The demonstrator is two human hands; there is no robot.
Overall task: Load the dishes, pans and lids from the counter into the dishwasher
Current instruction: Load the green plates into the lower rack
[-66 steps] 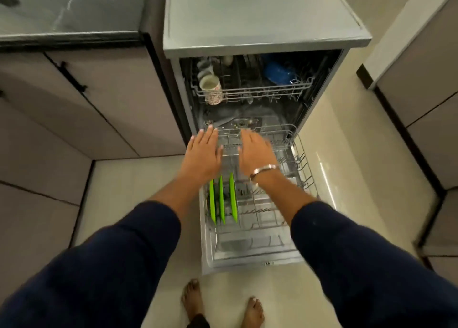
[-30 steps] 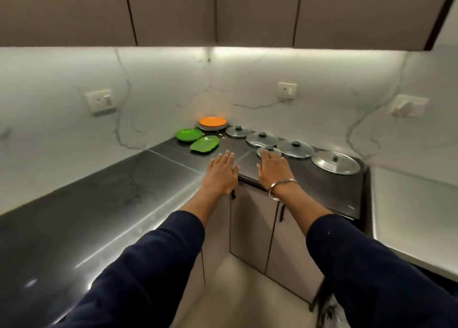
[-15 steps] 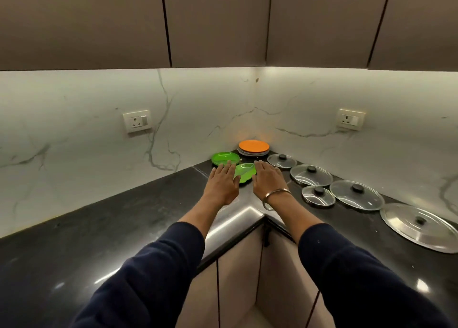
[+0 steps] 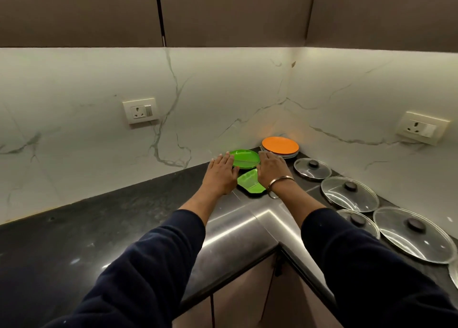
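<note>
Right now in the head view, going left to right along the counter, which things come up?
Left hand → round green divided plate → orange plate stack → small glass lid with dark knob → largest glass lid.

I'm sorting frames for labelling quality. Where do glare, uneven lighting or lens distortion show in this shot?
Head view: light from under the cabinets washes the marble backsplash bright; a streak of glare lies on the black counter at its corner; the glass lids carry reflections; the orange plate casts an orange glow on the wall; wide-angle distortion stretches the sleeves; the hands and plates stay fairly sharp.
</note>
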